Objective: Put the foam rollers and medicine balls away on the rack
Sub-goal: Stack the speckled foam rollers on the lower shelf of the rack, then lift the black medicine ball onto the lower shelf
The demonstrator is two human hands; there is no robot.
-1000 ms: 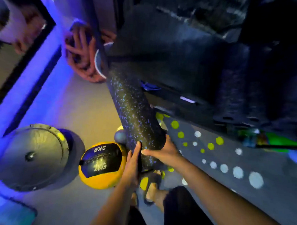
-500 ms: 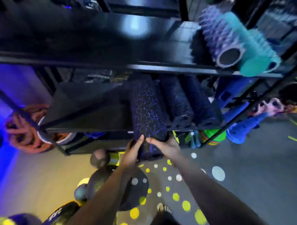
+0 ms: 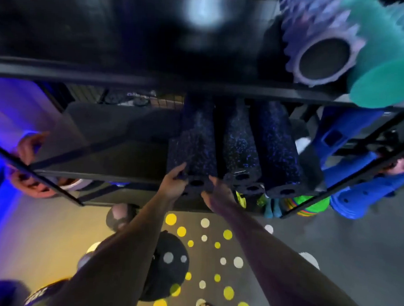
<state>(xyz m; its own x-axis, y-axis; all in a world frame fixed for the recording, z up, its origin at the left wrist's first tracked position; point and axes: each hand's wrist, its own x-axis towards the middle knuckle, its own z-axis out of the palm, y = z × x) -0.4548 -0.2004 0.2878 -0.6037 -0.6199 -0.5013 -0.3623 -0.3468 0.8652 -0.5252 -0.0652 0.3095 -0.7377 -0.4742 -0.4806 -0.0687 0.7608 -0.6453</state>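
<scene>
The speckled foam roller (image 3: 194, 150) lies on the rack's middle shelf (image 3: 98, 175), long axis running near to far, its near end (hollow core showing) overhanging. Left hand (image 3: 173, 186) and right hand (image 3: 219, 193) clasp that end, equally close. Two matching rollers (image 3: 259, 150) touch its right side; the left is bare shelf.

Both hands (image 3: 174, 186) gripping speckled roller (image 3: 194, 150), apparently resting on rack shelf (image 3: 98, 175)
</scene>
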